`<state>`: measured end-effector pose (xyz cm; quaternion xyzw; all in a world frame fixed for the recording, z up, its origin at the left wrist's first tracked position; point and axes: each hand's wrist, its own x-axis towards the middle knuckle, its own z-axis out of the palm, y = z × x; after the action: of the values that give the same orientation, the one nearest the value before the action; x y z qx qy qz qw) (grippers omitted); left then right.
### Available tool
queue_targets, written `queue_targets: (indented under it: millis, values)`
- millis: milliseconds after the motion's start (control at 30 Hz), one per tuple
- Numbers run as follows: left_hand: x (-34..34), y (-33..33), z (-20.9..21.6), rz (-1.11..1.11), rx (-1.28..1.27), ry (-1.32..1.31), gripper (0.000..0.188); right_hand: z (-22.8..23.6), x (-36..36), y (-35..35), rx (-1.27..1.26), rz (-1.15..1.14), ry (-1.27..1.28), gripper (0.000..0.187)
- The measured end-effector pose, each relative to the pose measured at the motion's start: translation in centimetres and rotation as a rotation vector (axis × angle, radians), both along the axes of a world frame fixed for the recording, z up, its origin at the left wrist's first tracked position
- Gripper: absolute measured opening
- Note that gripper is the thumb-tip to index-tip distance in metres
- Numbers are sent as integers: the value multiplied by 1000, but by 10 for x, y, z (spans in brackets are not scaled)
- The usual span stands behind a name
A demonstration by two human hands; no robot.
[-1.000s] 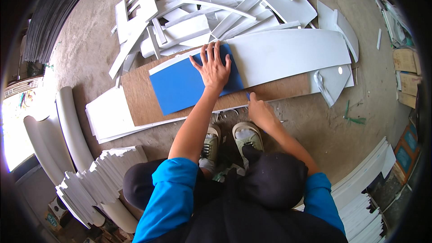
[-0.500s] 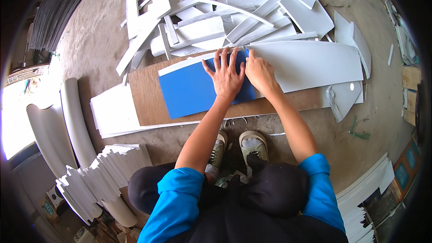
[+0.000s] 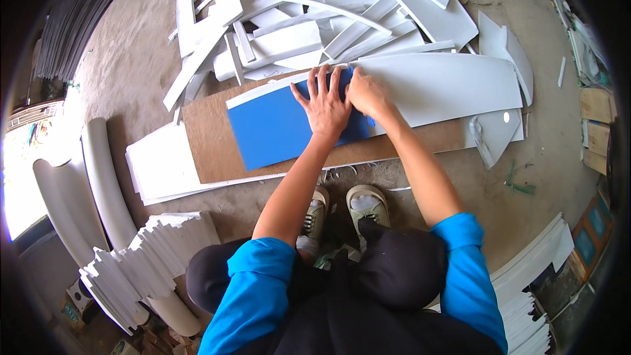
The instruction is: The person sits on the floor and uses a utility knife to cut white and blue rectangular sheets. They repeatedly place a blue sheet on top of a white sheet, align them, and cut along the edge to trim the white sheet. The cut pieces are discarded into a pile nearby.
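Observation:
A blue rectangular panel (image 3: 266, 133) lies over a white sheet (image 3: 453, 85) on a brown board (image 3: 209, 148). My left hand (image 3: 327, 108) is spread flat on the panel, with its fingers pointing to the far edge. Right beside it, at the panel's right edge, my right hand (image 3: 368, 95) is closed around what looks like a blue utility knife (image 3: 371, 121). Only small blue parts of it show past the hand, and its blade is hidden. A narrow white strip of the sheet shows along the panel's far edge.
White offcuts (image 3: 289, 43) are heaped beyond the board. Stacked white strips (image 3: 148, 250) and curved white pieces (image 3: 105, 177) stand at the left. A clear plastic scrap (image 3: 483, 141) rests on the board's right end, and my shoes (image 3: 368, 207) are close to its near edge.
The whole view has shifted slightly. My right hand has turned a little at the panel's right edge, and a blue end now shows below it. My left hand stays pressed on the panel.

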<state>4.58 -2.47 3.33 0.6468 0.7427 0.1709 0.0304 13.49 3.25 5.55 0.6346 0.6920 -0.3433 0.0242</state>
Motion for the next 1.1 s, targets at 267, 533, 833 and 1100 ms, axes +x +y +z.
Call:
queue_targets:
  millis: [267, 533, 833, 1100]
  values:
    - [0, -3, -1, 21, 59, 0, 39, 23, 34, -77, -86, 116, -42, 23]
    - [3, -3, -3, 19, 62, 7, 39, 20, 64, -138, -111, 139, -71, 21]
    - [-26, 23, -6, -195, 36, 52, 62, 40, 97, -150, -95, 68, 6, 24]
    - [-41, 41, 18, -364, -84, -37, 73, 9, 131, -78, 220, -228, 218, 26]
